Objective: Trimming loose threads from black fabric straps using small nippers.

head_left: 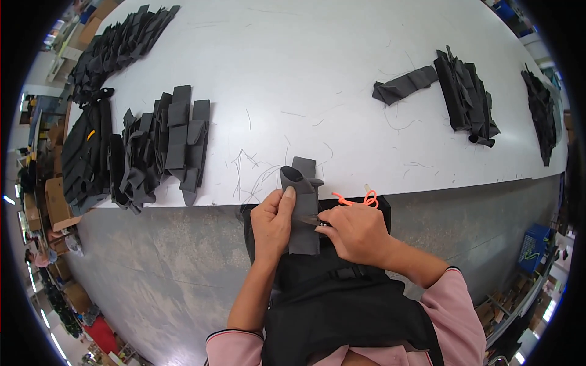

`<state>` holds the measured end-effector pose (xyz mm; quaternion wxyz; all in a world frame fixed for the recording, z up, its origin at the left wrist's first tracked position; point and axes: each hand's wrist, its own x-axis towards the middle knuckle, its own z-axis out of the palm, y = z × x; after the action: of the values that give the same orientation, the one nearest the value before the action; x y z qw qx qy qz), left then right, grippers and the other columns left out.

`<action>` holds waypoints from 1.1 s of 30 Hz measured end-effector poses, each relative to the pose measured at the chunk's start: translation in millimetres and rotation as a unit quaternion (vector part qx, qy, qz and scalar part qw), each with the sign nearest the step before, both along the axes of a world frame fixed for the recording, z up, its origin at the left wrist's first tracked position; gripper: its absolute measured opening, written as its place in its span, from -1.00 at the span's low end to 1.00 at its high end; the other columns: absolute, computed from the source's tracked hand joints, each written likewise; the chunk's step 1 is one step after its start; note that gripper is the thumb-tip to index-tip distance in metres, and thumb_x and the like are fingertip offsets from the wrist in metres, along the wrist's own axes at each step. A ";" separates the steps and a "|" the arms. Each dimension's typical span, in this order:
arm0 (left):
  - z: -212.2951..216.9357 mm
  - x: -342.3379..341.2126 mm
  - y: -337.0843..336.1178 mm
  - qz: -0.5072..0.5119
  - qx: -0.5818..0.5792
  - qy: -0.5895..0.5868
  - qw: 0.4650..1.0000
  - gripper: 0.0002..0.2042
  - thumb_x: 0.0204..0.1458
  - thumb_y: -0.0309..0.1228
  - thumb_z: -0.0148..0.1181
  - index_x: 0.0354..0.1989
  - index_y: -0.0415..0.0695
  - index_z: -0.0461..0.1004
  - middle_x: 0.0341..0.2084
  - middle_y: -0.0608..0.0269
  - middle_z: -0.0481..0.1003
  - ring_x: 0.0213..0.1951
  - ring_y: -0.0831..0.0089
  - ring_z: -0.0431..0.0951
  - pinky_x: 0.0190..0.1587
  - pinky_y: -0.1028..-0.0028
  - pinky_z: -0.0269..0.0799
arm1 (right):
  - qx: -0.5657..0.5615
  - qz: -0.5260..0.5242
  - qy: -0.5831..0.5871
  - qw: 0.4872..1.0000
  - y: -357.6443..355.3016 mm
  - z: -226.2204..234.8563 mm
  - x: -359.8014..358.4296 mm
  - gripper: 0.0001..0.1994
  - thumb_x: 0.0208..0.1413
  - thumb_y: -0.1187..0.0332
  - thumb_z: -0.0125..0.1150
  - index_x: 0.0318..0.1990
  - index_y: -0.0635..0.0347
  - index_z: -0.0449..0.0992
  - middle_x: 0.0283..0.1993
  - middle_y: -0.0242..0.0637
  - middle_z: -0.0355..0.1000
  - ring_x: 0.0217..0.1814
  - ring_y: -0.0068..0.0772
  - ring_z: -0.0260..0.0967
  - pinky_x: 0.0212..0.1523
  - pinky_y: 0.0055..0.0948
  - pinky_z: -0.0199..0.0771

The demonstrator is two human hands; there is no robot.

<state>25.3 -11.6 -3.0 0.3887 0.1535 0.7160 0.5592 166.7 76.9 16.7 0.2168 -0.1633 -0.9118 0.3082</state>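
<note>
A dark grey strip of sewn fabric [303,210] with folded, looped sections hangs over my lap at the table's front edge. My left hand [272,222] is closed on its left side, with the thumb pressed on top near an open loop. My right hand [357,229] is closed at the strip's right edge. Between its thumb and forefinger shows the dark, partly shiny tip of a small tool [323,224], mostly hidden in the fist. A knotted orange cord [355,200] pokes out above that hand.
Several stacks of similar grey pieces lie on the white table [293,79]: a left stack [168,143], a far left pile [122,52], a right stack [467,100]. One loose piece [405,84] lies beside the right stack. Thread scraps are scattered about. A blue crate [535,247] stands right.
</note>
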 end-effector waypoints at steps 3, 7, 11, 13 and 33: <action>-1.0 0.6 -0.8 0.009 -0.013 -0.009 1.000 -0.71 0.14 -0.33 0.08 -0.57 -0.26 0.41 -0.70 0.61 0.21 -0.58 0.81 0.07 -0.58 0.66 -0.05 | 0.022 -0.001 -0.021 1.000 -2.2 1.6 2.2 -0.76 -0.14 0.37 0.31 -0.32 0.18 0.41 -0.53 -0.31 0.38 -0.55 -0.28 0.36 -0.53 -0.40 0.32; 0.3 -8.2 0.7 -0.001 -0.010 -0.026 1.000 -0.72 0.15 -0.32 0.07 -0.54 -0.23 0.43 -0.68 0.58 0.26 -0.58 0.81 0.12 -0.58 0.67 -0.02 | -0.201 -0.084 0.010 0.976 -4.0 -0.6 5.8 -0.77 -0.06 0.37 0.29 -0.27 0.22 0.40 -0.51 -0.26 0.43 -0.50 -0.32 0.42 -0.47 -0.49 0.37; 1.2 -6.4 7.8 0.080 0.037 -0.223 0.971 -0.77 0.17 -0.30 0.04 -0.37 -0.22 0.48 -0.55 0.45 0.43 -0.52 0.76 0.32 -0.49 0.68 0.21 | -0.361 -0.116 0.019 0.925 -1.0 -2.1 8.1 -0.75 -0.02 0.45 0.27 -0.19 0.24 0.38 -0.43 -0.30 0.46 -0.43 -0.53 0.43 -0.36 -0.59 0.38; -4.4 -11.4 7.1 0.080 0.070 -0.252 0.962 -0.76 0.18 -0.28 0.02 -0.31 -0.23 0.47 -0.50 0.40 0.46 -0.48 0.72 0.38 -0.44 0.67 0.27 | -0.416 -0.128 0.062 0.898 -0.7 0.1 7.5 -0.74 -0.03 0.47 0.28 -0.18 0.24 0.37 -0.42 -0.34 0.45 -0.42 -0.59 0.40 -0.35 -0.61 0.37; -60.4 -56.2 7.0 0.134 0.104 -0.343 0.924 -0.66 0.12 -0.23 0.06 -0.05 -0.21 0.29 -0.36 0.14 0.47 -0.41 0.23 0.51 -0.33 0.36 0.42 | -0.500 -0.066 0.023 0.863 30.1 -17.8 -8.3 -0.77 0.21 0.24 0.01 -0.33 0.21 0.49 -0.46 -0.42 0.44 -0.44 -0.66 0.29 -0.34 -0.57 0.29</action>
<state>-30.9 -4.6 -63.4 0.5139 -0.1054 0.4901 0.6961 158.3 107.0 -1.1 0.1464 -0.3027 -0.6172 0.7114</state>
